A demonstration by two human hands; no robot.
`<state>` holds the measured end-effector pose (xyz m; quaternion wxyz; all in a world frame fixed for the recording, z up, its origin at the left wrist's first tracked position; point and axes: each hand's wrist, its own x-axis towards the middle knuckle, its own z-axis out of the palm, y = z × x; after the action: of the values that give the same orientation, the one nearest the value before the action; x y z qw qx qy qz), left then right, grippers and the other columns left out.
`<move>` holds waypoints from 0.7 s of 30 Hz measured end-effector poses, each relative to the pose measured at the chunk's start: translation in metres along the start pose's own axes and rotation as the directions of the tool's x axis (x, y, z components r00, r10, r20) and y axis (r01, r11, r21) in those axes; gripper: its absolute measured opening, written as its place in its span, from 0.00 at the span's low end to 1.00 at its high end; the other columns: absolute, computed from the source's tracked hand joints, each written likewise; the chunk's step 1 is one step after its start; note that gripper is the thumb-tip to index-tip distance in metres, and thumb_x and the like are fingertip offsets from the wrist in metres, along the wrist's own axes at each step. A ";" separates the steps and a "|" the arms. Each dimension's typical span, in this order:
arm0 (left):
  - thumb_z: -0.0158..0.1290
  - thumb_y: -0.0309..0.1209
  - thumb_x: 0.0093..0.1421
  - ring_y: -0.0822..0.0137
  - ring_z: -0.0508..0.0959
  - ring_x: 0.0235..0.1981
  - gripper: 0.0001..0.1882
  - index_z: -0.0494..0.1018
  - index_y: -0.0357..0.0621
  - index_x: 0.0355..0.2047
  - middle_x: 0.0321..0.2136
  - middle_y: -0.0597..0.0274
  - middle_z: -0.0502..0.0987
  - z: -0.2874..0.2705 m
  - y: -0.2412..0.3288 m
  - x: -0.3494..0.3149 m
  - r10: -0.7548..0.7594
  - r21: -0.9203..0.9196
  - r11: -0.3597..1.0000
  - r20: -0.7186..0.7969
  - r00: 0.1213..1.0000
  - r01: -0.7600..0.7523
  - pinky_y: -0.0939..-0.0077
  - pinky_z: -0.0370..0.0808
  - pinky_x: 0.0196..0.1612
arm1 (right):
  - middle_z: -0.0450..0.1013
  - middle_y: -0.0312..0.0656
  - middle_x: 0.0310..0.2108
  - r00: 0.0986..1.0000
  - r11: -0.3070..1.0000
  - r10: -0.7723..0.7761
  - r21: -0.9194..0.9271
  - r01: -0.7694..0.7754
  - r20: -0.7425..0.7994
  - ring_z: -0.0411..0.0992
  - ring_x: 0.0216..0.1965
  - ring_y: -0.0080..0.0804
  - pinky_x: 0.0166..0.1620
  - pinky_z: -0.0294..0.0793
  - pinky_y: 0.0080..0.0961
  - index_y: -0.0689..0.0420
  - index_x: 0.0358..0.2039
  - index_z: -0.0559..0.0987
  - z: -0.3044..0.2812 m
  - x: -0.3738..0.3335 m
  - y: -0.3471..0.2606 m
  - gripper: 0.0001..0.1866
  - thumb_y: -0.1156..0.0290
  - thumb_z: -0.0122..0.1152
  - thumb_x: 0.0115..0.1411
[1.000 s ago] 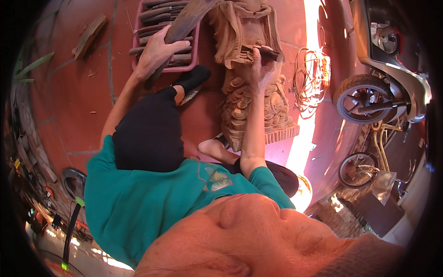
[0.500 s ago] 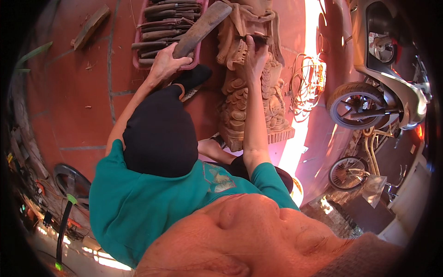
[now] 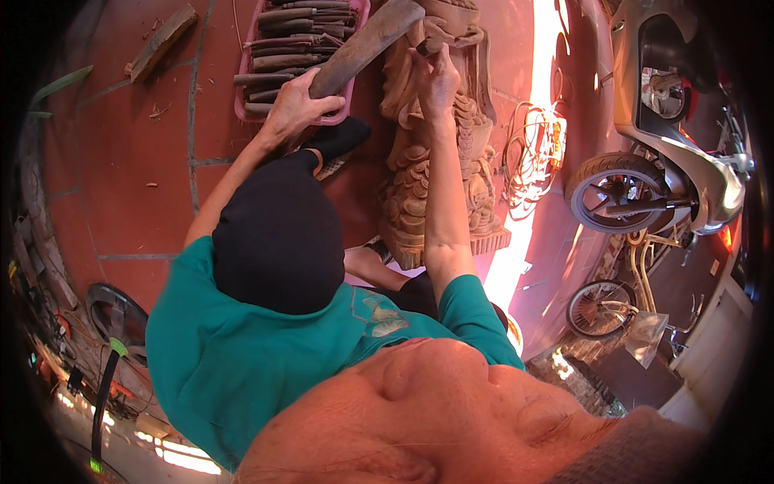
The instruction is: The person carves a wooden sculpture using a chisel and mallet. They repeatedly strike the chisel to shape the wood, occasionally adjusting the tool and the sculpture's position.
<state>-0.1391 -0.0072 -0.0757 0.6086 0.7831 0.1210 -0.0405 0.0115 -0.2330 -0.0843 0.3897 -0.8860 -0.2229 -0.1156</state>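
My left hand (image 3: pixel 300 109) is closed round the thin end of a long, worn wooden mallet (image 3: pixel 367 47). The mallet's thick end reaches up and to the right, close beside my right hand. Pinched in my right hand (image 3: pixel 438 87) is a dark-handled chisel (image 3: pixel 426 48), mostly covered by the fingers. Below both tools stretches a carved wooden figure (image 3: pixel 407 198) with flowing folds and rounded, scroll-like shapes on its lower part. My right forearm crosses over the carving and hides some of it. Where the chisel's edge meets the wood is hidden.
A pink tray (image 3: pixel 355 89) full of several carving tools lies left of the carving. A wood offcut (image 3: pixel 164 42) rests on the red tiles. Coiled cable (image 3: pixel 528 153), a motorbike (image 3: pixel 645 177) and a bicycle (image 3: pixel 601 308) are at the right.
My right hand has moved slightly up and left, and the chisel has turned from lying crosswise. The mallet's thick end has shifted right, nearer to it.
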 end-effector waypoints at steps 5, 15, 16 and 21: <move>0.67 0.39 0.58 0.69 0.79 0.41 0.28 0.74 0.38 0.55 0.41 0.59 0.82 -0.013 0.019 -0.002 0.042 -0.017 0.999 0.009 0.999 -0.042 0.72 0.76 0.47 | 0.78 0.49 0.35 0.996 0.996 -0.087 -0.027 0.087 -0.003 0.79 0.37 0.51 0.37 0.78 0.40 0.56 0.46 0.76 0.003 0.001 -0.007 0.17 0.66 0.71 0.60; 0.66 0.39 0.58 0.65 0.83 0.40 0.24 0.74 0.37 0.50 0.37 0.53 0.83 -0.002 0.023 -0.006 0.136 0.012 0.991 0.017 0.991 -0.136 0.66 0.77 0.47 | 0.80 0.48 0.38 0.998 0.993 -0.064 -0.098 0.066 0.028 0.81 0.39 0.47 0.41 0.79 0.38 0.56 0.47 0.79 0.006 0.001 -0.007 0.16 0.73 0.69 0.58; 0.66 0.39 0.58 0.65 0.83 0.40 0.25 0.74 0.37 0.50 0.37 0.53 0.83 -0.001 0.023 -0.007 0.135 -0.013 0.991 0.011 0.991 -0.135 0.67 0.77 0.47 | 0.80 0.48 0.37 0.997 0.994 -0.076 -0.072 0.077 0.017 0.80 0.39 0.48 0.41 0.79 0.39 0.56 0.46 0.78 0.006 0.002 -0.008 0.16 0.72 0.70 0.58; 0.66 0.38 0.59 0.66 0.83 0.40 0.25 0.74 0.38 0.51 0.37 0.54 0.84 0.004 0.029 -0.010 0.123 -0.088 0.988 -0.012 0.992 -0.124 0.68 0.77 0.48 | 0.79 0.48 0.35 0.999 0.998 -0.052 -0.024 0.051 -0.017 0.78 0.37 0.50 0.40 0.78 0.39 0.56 0.43 0.78 0.007 0.003 -0.010 0.14 0.69 0.70 0.58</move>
<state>-0.1414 -0.0189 -0.0477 0.6437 0.7615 0.0760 0.0054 0.0092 -0.2215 -0.0816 0.3779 -0.8835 -0.2410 -0.1360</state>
